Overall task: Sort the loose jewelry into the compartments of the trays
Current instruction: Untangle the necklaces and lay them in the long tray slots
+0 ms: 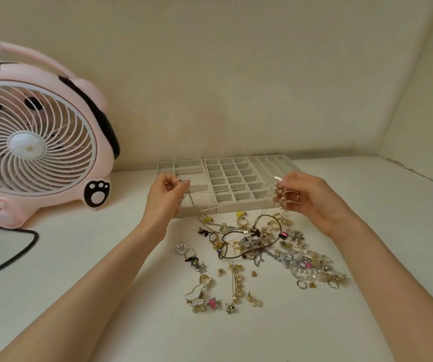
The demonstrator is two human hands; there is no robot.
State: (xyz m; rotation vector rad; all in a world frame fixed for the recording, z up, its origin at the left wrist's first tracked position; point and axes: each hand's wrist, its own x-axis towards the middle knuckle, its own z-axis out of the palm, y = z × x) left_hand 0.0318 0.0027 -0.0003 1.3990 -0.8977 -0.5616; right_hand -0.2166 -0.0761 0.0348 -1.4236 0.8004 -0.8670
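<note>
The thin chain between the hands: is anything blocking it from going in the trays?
No lid or object covers the trays; their compartments lie open beneath the thin chain. But one end runs into a pearl-and-gold bunch gripped by the right hand, so it may be tangled there.

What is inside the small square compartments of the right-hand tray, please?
The compartments in view of the right-hand tray look bare. The right hand and its beaded jewelry cover the near right corner, so that part cannot be checked.
</note>
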